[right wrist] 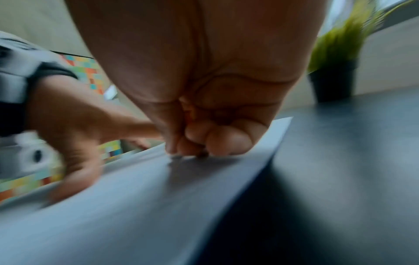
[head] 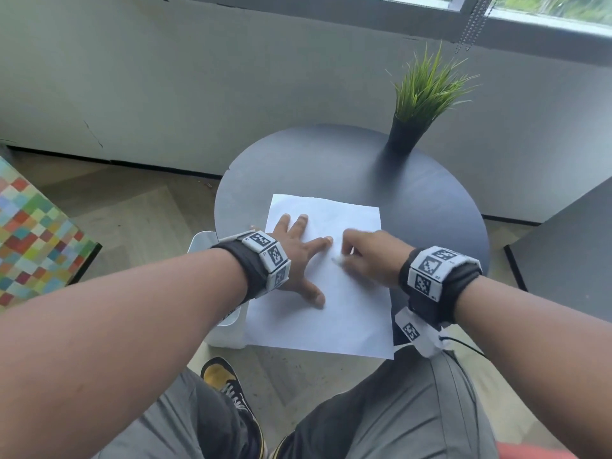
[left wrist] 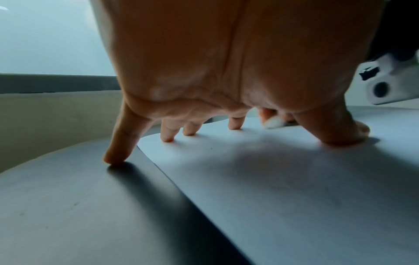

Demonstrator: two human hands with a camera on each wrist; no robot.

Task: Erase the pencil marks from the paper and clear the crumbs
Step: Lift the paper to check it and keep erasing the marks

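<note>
A white sheet of paper (head: 331, 316) lies on the round dark table (head: 414, 193), its near edge hanging over the rim. My left hand (head: 303, 260) rests flat on the sheet's left part with the fingers spread. In the left wrist view the fingertips (left wrist: 167, 139) press on the paper (left wrist: 272, 179) and the little finger stands on the table (left wrist: 68, 215). My right hand (head: 351, 256) pinches a small white eraser (head: 337, 259) against the middle of the sheet. That eraser (left wrist: 273, 122) shows beyond my left thumb. Pencil marks are too faint to make out.
A black pot with green grass (head: 405, 137) stands at the table's back right. A white bin (head: 215, 293) sits on the floor under the table's left rim. A seat with coloured squares (head: 33, 233) is at the far left, and my knees are below the table's front.
</note>
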